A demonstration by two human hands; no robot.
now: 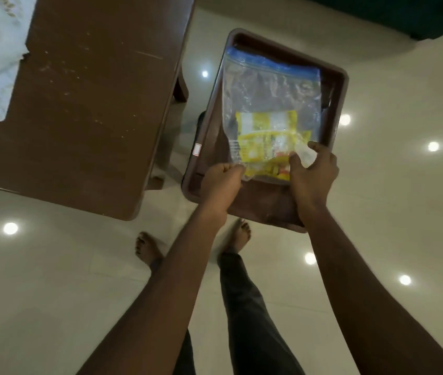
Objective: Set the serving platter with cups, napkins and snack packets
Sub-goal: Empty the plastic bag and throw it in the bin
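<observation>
Zip bag [269, 87], yellow snack packets [263, 136] inside, print unreadable; left hand [220, 182] and right hand [312, 174] pinch its near edge, over platter [255, 204].

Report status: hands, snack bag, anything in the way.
Left hand and right hand both pinching zip bag at near corners. Yellow snack packets inside, bag over brown tray. Nothing blocking.

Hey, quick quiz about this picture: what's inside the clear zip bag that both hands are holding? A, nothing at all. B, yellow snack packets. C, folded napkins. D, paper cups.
B: yellow snack packets show through the clear zip bag near its lower end, where the left hand and right hand pinch it, with the brown tray behind it.
</observation>
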